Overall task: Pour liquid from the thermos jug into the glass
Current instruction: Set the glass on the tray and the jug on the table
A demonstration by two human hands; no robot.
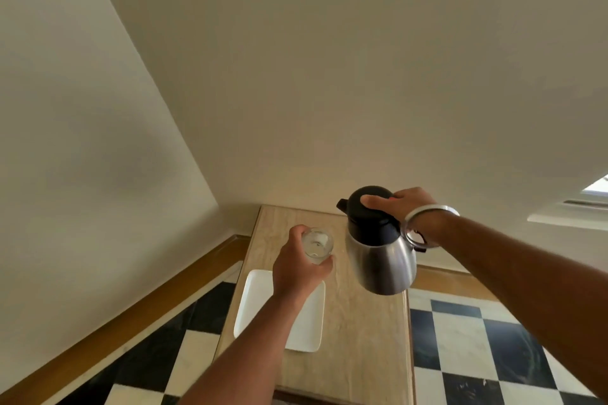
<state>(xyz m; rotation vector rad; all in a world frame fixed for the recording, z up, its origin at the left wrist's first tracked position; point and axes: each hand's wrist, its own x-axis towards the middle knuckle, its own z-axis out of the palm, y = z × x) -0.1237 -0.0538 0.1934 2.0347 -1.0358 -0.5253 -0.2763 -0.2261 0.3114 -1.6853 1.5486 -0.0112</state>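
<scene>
A steel thermos jug (pixel 383 258) with a black lid and spout hangs above the narrow beige table (pixel 365 339), tilted a little to the left. My right hand (pixel 406 207) grips its handle, thumb pressed on the lid. The spout points left toward a clear glass (pixel 317 244). My left hand (pixel 297 268) wraps around the glass from the near left side and holds it just left of the jug. No stream of liquid is visible between spout and glass.
A white rectangular plate (pixel 307 329) lies on the table under my left forearm. The table stands in a corner of cream walls with a wooden skirting board (pixel 108 332). A black and white checkered floor (pixel 477 345) lies on both sides.
</scene>
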